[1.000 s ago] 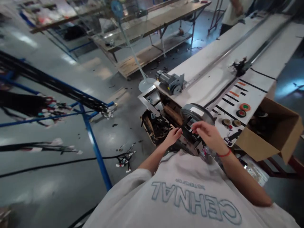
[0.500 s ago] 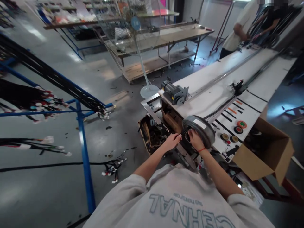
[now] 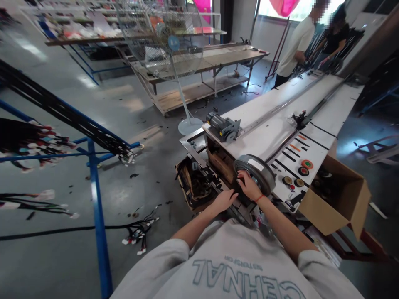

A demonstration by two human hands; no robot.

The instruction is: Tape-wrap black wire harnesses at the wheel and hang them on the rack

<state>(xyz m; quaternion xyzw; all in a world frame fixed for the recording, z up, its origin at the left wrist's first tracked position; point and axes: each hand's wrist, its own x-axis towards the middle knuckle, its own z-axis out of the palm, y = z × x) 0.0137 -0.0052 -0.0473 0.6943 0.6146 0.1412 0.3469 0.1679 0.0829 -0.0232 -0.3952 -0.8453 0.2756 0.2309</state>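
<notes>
A round grey drum-like machine part (image 3: 260, 165) with a white label stands at the near end of the long white table. Just in front of its opening is my right hand (image 3: 250, 187), a red cord on the wrist, fingers bent and drawn together. Lower and to the left, my left hand (image 3: 223, 201) has its fingertips close together over the dark space before the drum. Whatever either hand pinches is too small and dark to make out. A black cable bundle (image 3: 282, 146) runs along the table up to the drum's far side.
A motor (image 3: 220, 124) sits on the white table (image 3: 255, 135). Tape rolls (image 3: 303, 171) and black strips lie right of the drum. An open cardboard box (image 3: 350, 205) stands at right, a blue rack (image 3: 99, 216) with cables at left. Two people (image 3: 294, 54) stand at the far end.
My view has shifted, showing more of the far end. My right hand has risen slightly at the drum's opening, and my left hand sits a little lower, farther from the drum.
</notes>
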